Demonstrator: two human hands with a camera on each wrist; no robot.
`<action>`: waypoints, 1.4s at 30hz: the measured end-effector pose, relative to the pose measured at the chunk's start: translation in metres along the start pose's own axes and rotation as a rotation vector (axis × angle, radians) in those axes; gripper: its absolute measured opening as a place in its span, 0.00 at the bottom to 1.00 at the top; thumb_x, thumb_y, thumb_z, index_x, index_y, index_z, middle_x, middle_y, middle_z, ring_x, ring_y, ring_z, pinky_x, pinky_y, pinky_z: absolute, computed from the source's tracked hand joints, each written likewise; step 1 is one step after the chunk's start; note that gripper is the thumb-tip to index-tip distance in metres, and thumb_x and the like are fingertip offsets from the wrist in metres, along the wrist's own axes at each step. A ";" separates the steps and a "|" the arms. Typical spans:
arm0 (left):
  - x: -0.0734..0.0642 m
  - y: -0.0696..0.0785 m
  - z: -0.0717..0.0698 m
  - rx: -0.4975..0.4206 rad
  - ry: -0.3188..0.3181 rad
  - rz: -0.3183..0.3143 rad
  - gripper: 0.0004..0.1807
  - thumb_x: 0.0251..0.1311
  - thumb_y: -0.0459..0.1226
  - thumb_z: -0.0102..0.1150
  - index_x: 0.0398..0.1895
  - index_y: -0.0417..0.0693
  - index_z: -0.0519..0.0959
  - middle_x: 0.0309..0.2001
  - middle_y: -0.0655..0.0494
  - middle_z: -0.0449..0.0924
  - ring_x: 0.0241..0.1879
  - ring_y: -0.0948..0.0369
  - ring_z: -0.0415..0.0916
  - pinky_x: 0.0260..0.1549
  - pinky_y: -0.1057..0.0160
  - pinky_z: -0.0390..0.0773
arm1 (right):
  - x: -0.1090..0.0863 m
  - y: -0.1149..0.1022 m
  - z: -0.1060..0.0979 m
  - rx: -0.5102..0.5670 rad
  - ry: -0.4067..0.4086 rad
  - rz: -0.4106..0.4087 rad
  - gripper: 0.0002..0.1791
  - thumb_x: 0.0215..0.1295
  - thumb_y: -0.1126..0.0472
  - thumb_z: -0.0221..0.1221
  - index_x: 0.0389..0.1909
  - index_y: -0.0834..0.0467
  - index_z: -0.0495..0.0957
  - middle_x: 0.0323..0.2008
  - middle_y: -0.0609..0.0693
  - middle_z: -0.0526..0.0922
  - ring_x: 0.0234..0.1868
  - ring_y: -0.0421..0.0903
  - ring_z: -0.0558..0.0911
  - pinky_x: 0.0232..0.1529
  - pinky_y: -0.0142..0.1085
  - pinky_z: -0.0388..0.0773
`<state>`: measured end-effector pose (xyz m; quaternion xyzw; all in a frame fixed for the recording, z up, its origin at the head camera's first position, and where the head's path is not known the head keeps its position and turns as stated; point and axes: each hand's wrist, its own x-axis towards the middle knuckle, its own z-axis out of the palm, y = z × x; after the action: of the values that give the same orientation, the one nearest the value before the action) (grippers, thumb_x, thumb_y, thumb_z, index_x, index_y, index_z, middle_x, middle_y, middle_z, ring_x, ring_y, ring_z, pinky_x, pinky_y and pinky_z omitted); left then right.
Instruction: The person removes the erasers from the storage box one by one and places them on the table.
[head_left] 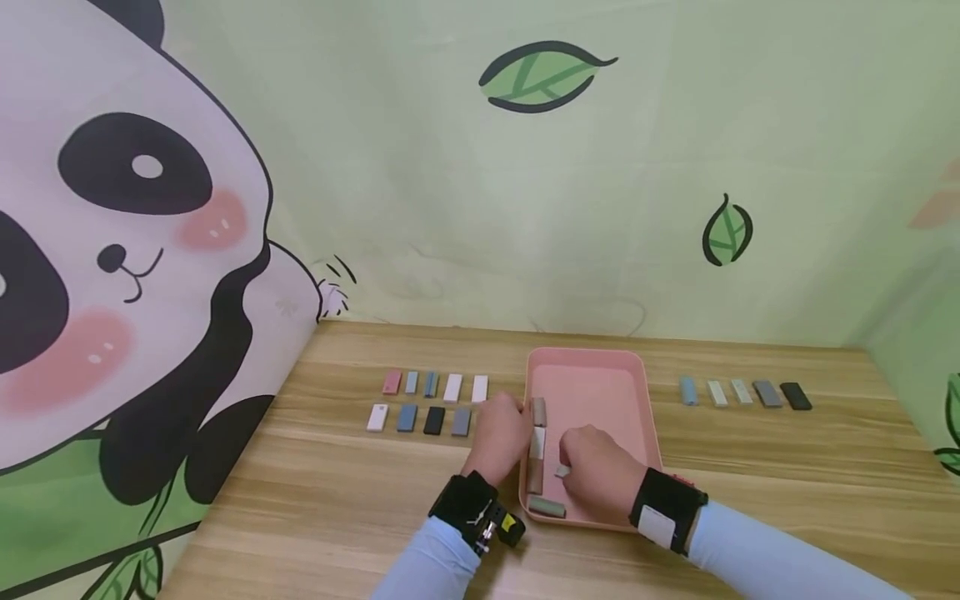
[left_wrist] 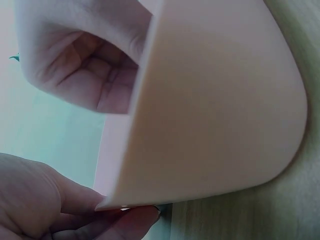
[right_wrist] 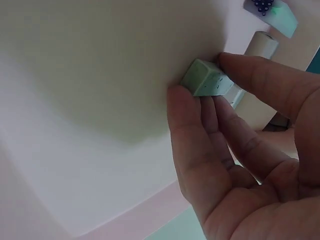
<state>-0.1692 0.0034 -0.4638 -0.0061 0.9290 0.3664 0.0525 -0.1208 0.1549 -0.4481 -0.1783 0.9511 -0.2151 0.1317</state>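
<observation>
A pink tray (head_left: pixel 600 387) lies on the wooden table. At its left side is my left hand (head_left: pixel 498 435), thumb and fingers pinching the tray's rim in the left wrist view. My right hand (head_left: pixel 602 471) is over the tray's front half. Between its thumb and fingertips it pinches a small pale green speckled block (right_wrist: pixel 206 80). Along the tray's left wall lie a grey-brown piece (head_left: pixel 539 412), a white piece (head_left: pixel 537 442) and a brown piece (head_left: pixel 535 475) end to end. A green piece (head_left: pixel 547 506) lies in the front left corner.
Left of the tray are two rows of small flat pieces, among them a pink one (head_left: pixel 392 382) and a black one (head_left: pixel 433 421). Another row, with a blue piece (head_left: pixel 688 391) and a black piece (head_left: pixel 796 396), lies right of it. A printed cloth (head_left: pixel 420 167) hangs behind.
</observation>
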 end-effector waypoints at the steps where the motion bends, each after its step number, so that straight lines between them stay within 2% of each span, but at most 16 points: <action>1: 0.000 0.000 0.000 -0.005 -0.005 -0.004 0.23 0.66 0.42 0.48 0.11 0.48 0.72 0.10 0.58 0.65 0.12 0.62 0.67 0.09 0.66 0.64 | -0.001 0.001 -0.001 0.005 -0.001 0.004 0.08 0.54 0.65 0.59 0.22 0.53 0.70 0.18 0.44 0.70 0.22 0.41 0.70 0.26 0.36 0.67; 4: -0.001 0.001 0.001 -0.013 -0.013 -0.014 0.23 0.66 0.42 0.48 0.11 0.48 0.73 0.11 0.57 0.66 0.12 0.61 0.68 0.09 0.66 0.64 | -0.006 0.006 -0.004 0.007 -0.006 0.015 0.09 0.53 0.64 0.61 0.22 0.54 0.69 0.19 0.45 0.70 0.23 0.42 0.69 0.26 0.36 0.67; 7: -0.001 0.000 0.002 -0.001 -0.001 0.004 0.23 0.66 0.41 0.48 0.10 0.47 0.72 0.10 0.58 0.67 0.12 0.62 0.68 0.09 0.66 0.65 | -0.011 0.011 -0.010 0.004 -0.010 0.031 0.10 0.53 0.63 0.63 0.21 0.53 0.69 0.19 0.45 0.70 0.24 0.43 0.69 0.27 0.36 0.67; 10: 0.000 0.000 0.002 -0.010 0.000 0.008 0.23 0.66 0.40 0.48 0.10 0.47 0.72 0.10 0.57 0.67 0.11 0.62 0.68 0.09 0.66 0.65 | -0.014 0.018 -0.019 0.020 0.017 0.032 0.11 0.53 0.61 0.64 0.20 0.53 0.70 0.19 0.44 0.70 0.24 0.43 0.70 0.27 0.36 0.68; 15: 0.001 -0.001 0.001 -0.012 0.013 0.023 0.23 0.66 0.40 0.48 0.10 0.47 0.71 0.10 0.58 0.65 0.11 0.62 0.67 0.08 0.67 0.63 | -0.016 0.038 -0.039 0.149 0.088 0.019 0.09 0.51 0.62 0.66 0.23 0.56 0.74 0.21 0.46 0.71 0.24 0.43 0.71 0.27 0.35 0.70; 19: 0.002 -0.001 0.002 -0.005 0.019 0.037 0.23 0.65 0.39 0.48 0.09 0.48 0.69 0.09 0.59 0.63 0.10 0.62 0.66 0.08 0.67 0.62 | -0.021 0.056 -0.061 0.219 0.135 0.049 0.07 0.51 0.64 0.65 0.26 0.60 0.75 0.22 0.49 0.72 0.23 0.43 0.71 0.25 0.35 0.71; 22: 0.002 -0.001 0.003 -0.002 0.017 0.036 0.24 0.65 0.39 0.48 0.08 0.48 0.66 0.09 0.60 0.60 0.10 0.62 0.65 0.07 0.67 0.62 | -0.028 0.069 -0.080 0.175 0.187 0.089 0.06 0.53 0.61 0.63 0.27 0.59 0.76 0.23 0.48 0.74 0.24 0.43 0.72 0.24 0.35 0.72; 26: 0.001 -0.001 0.003 0.003 0.026 0.047 0.24 0.65 0.38 0.48 0.07 0.49 0.63 0.08 0.61 0.57 0.09 0.62 0.63 0.07 0.68 0.61 | -0.041 0.088 -0.102 0.095 0.259 0.150 0.11 0.54 0.56 0.63 0.32 0.60 0.78 0.26 0.47 0.77 0.27 0.43 0.74 0.26 0.36 0.73; 30: 0.002 0.000 0.003 0.003 0.024 0.046 0.24 0.65 0.38 0.48 0.07 0.49 0.65 0.08 0.61 0.59 0.09 0.62 0.64 0.07 0.68 0.62 | -0.053 0.109 -0.116 0.068 0.327 0.194 0.16 0.54 0.55 0.63 0.36 0.64 0.78 0.29 0.49 0.78 0.29 0.44 0.75 0.29 0.36 0.73; 36: 0.003 -0.001 0.003 -0.002 0.005 0.008 0.23 0.66 0.39 0.47 0.09 0.48 0.69 0.10 0.58 0.63 0.11 0.61 0.66 0.08 0.67 0.62 | -0.062 0.148 -0.119 0.049 0.398 0.225 0.18 0.53 0.55 0.64 0.35 0.67 0.78 0.28 0.51 0.78 0.29 0.45 0.76 0.29 0.38 0.73; 42: 0.002 0.000 0.004 -0.019 -0.007 -0.001 0.23 0.66 0.39 0.46 0.10 0.48 0.69 0.11 0.58 0.62 0.11 0.61 0.66 0.08 0.67 0.62 | -0.079 0.193 -0.117 -0.004 0.459 0.310 0.16 0.49 0.54 0.66 0.28 0.66 0.79 0.25 0.52 0.79 0.25 0.46 0.75 0.25 0.39 0.71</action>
<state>-0.1710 0.0065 -0.4667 -0.0057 0.9253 0.3750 0.0556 -0.1421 0.3919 -0.4202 0.0225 0.9723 -0.2255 -0.0565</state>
